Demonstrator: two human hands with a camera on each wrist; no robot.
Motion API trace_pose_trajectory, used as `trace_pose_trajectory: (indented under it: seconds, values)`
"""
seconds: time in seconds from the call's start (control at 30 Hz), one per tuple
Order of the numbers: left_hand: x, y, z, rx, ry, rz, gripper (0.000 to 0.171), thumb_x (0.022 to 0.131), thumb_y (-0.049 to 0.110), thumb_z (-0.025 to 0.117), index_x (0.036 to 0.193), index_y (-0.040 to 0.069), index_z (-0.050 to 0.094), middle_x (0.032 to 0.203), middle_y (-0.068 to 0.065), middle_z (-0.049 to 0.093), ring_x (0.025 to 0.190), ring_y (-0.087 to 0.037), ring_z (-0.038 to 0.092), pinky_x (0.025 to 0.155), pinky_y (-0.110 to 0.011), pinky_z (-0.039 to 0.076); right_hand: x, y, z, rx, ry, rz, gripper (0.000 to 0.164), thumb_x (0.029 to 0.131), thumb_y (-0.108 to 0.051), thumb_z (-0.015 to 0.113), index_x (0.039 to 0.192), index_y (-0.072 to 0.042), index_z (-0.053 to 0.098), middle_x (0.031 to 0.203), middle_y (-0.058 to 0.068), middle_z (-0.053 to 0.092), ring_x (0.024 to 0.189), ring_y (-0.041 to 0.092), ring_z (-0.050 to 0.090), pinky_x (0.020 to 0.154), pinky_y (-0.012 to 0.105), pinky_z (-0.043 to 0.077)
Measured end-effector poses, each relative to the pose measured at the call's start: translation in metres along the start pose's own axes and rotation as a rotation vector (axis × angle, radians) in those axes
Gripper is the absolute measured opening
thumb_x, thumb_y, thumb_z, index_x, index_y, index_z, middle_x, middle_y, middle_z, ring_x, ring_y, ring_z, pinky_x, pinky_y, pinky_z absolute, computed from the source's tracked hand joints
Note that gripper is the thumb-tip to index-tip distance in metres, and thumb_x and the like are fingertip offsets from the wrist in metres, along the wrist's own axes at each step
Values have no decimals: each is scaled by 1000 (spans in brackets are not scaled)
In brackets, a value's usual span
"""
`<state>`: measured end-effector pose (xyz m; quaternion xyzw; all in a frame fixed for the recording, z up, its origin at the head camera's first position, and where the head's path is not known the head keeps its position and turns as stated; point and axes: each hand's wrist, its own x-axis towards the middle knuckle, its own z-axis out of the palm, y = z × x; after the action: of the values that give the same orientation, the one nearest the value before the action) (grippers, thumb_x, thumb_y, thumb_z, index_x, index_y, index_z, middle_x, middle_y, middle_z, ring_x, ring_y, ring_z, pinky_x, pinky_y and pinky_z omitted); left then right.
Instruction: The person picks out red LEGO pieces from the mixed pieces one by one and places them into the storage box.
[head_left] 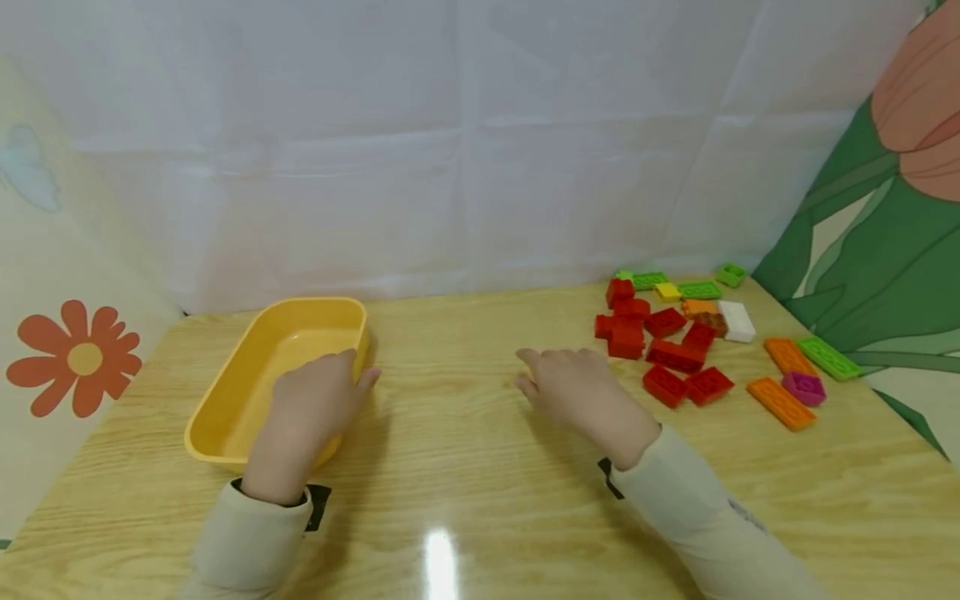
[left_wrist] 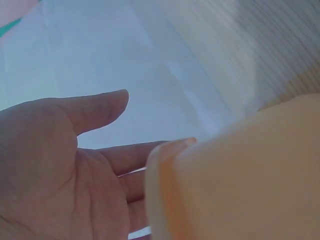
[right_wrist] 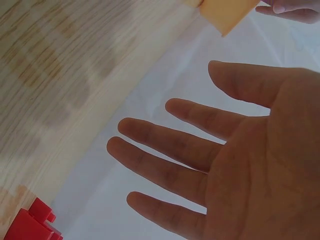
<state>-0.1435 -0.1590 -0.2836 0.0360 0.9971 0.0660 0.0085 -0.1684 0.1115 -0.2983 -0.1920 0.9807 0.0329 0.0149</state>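
Note:
My left hand (head_left: 318, 396) is above the right side of a yellow plastic bin (head_left: 212, 396). In the left wrist view its thumb stands apart and the fingers (left_wrist: 131, 157) reach out, their ends hidden behind the bin wall (left_wrist: 240, 175). Over the wooden table, my right hand (head_left: 566, 387) hovers to the left of the red toy bricks (head_left: 677, 356). The right wrist view shows its palm and spread, nearly straight fingers (right_wrist: 167, 142), holding nothing. One red brick (right_wrist: 30, 224) lies at that view's lower left corner.
Behind the bricks are green plates (head_left: 699, 290) and a yellow piece (head_left: 667, 292). Farther right lie a white brick (head_left: 737, 322), orange plates (head_left: 782, 403) and a magenta brick (head_left: 804, 387). White sheeting (head_left: 465, 167) rises along the table's back edge; patterned panels flank both sides.

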Motion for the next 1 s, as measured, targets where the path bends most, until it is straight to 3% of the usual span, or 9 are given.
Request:
trace_pose_trajectory:
  seconds: [0.13,0.2,0.4,0.7,1.0]
  values:
    - [-3,11,3,38,35,37,59,95,41,45,134,-3,48,112,-25,68,85,-39,64,68,-52,56,0,0,0,7,-2,-3,47,93,-36,51,132,-10,54,95,11,75,78,27,67,71,47,57]
    - [-3,16,6,51,45,52,62,95,42,45,137,-2,44,116,-25,67,86,-39,64,70,-52,56,0,0,0,13,-8,-5,47,93,-37,50,132,-10,53,94,11,75,78,27,67,76,49,57]
    - [-4,29,15,76,83,102,61,94,43,47,137,1,45,111,-22,67,80,-35,64,64,-47,57,0,-2,0,21,-35,2,48,95,-38,47,134,-11,51,101,11,74,84,29,67,85,53,54]
    - [-5,45,27,58,46,128,66,92,44,48,141,1,40,136,-25,53,108,-39,58,86,-53,54,0,2,4,62,-41,1,48,95,-36,47,134,-8,52,123,15,66,105,33,61,89,53,53]
    - [-8,59,39,113,118,204,70,90,47,52,138,-3,42,141,-27,48,111,-38,57,86,-52,55,4,7,9,54,-56,10,51,94,-38,48,135,-7,50,131,16,60,112,36,57,93,55,50]
